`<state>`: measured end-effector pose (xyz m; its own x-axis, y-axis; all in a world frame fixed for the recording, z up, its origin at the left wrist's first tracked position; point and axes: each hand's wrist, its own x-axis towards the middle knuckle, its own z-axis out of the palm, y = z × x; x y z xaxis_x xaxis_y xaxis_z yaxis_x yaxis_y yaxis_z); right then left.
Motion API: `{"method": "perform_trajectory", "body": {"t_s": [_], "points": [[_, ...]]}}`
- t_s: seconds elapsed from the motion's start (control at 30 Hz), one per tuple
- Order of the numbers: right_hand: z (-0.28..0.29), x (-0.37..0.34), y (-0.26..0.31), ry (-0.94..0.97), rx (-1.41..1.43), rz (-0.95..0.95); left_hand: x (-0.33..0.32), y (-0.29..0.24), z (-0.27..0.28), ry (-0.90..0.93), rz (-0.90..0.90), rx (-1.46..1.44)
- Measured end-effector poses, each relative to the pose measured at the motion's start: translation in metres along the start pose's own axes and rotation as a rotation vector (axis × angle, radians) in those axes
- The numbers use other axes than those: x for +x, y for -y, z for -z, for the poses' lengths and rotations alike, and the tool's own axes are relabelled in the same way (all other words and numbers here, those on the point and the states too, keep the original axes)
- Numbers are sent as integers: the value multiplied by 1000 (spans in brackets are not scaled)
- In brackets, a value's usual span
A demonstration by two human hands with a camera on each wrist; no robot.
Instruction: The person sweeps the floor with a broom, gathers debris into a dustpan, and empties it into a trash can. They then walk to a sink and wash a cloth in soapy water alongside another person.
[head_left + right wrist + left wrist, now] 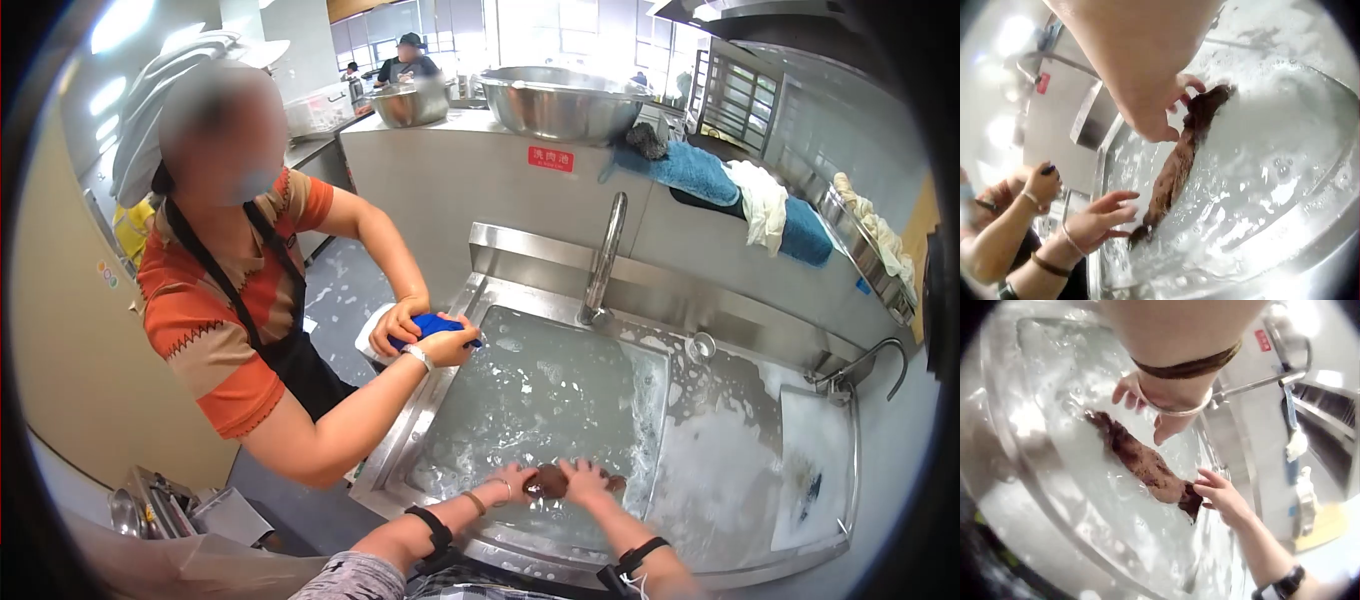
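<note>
A soaked brown cloth (546, 482), long and bunched, lies at the surface of the sink water in front of me. My left hand (512, 482) is beside one end of it; in the right wrist view that left hand (1102, 219) has its fingers spread, with fingertips close to the dark tip. At the other end is my right hand (586, 481), its fingers loosely spread at the cloth. The left wrist view shows the right fingertips (1205, 487) right at the cloth's dark end, not wrapped around it. Murky water hides the cloth's underside.
The steel sink (395, 500) has a tall faucet (606, 255) at its back and a wet drainboard (720, 450) on the right. To the left another person (240, 300) wrings a blue cloth (430, 325). Metal basins (560, 105) stand on the ledge beyond.
</note>
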<state>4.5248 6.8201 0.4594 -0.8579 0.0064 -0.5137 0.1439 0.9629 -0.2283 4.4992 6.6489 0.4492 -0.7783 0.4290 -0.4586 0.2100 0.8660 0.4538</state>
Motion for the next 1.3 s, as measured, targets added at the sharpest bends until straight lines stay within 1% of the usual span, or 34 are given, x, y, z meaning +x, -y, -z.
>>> {"method": "perform_trajectory", "body": {"t_s": [0.1,0.13,0.17,0.2,0.23,0.27,0.3,0.33,0.37,0.4,0.43,0.47,0.5,0.53,0.6,0.63,0.67,0.73,0.77,0.83,0.87,0.93,0.97,1.0,1.03,1.07,1.1,1.13,1.17,1.2,1.23,1.27,1.3], "points": [[-9,7,2,158,-42,-43,11,0,-13,-67,-22,28],[-22,21,-10,140,-50,-37,27,8,-19,44,-28,0],[-41,46,-30,261,-44,-47,38,13,-20,154,-33,-25],[-47,62,-39,384,-37,-56,42,15,-20,135,-34,-22],[-33,55,-32,371,-40,-47,44,18,-19,111,-4,-142],[-23,40,-29,254,-11,-70,46,20,-17,91,25,-261],[-11,24,-23,142,21,-95,46,17,-10,85,27,-258],[-8,15,-19,144,23,-92,42,10,1,102,47,-411],[-7,6,-15,-38,155,62,36,3,9,123,69,-563],[-7,2,-12,-223,285,215,30,-2,14,126,71,-561],[-10,2,-11,-224,286,214,25,-9,20,106,103,-717],[-12,4,-9,-177,256,188,22,-14,26,83,133,-873],[-12,5,-8,-131,228,162,20,-16,32,67,144,-907],[-9,6,-11,-136,229,165,20,-12,35,63,141,-904],[0,8,-19,-92,190,96,24,4,42,25,204,-639],[6,8,-20,-100,204,14,26,15,42,-15,172,-476],[5,10,-24,-95,207,24,27,22,38,-19,182,-474],[1,11,-24,-327,203,-6,24,38,28,-209,109,-138],[-5,12,-20,-301,201,6,30,44,23,-161,140,-162],[-5,1,-8,-403,302,139,27,43,14,-234,129,-53],[-6,-9,2,-359,296,142,20,36,10,-301,110,64],[0,-22,23,-155,23,149,9,26,17,-171,98,108],[-6,-18,23,-95,-8,142,16,33,14,-177,99,105],[-15,-9,18,-104,-11,143,29,44,10,29,110,63],[-25,1,11,-73,-36,140,33,47,13,239,119,22],[-31,8,4,-41,-61,137,34,48,13,234,115,25],[-29,8,0,-176,-107,165,27,45,18,150,156,71],[-33,17,-8,-181,-107,165,22,43,22,66,196,115],[-40,34,-18,-211,171,98,21,48,12,-229,117,142],[-35,37,-18,-236,450,29,22,50,12,-233,113,146],[-31,38,-19,-385,540,138,24,52,12,-220,79,-130],[-27,40,-19,-389,543,135,26,53,12,-201,44,-405],[-10,31,-11,-334,766,116,6,29,31,41,273,-719]]}}
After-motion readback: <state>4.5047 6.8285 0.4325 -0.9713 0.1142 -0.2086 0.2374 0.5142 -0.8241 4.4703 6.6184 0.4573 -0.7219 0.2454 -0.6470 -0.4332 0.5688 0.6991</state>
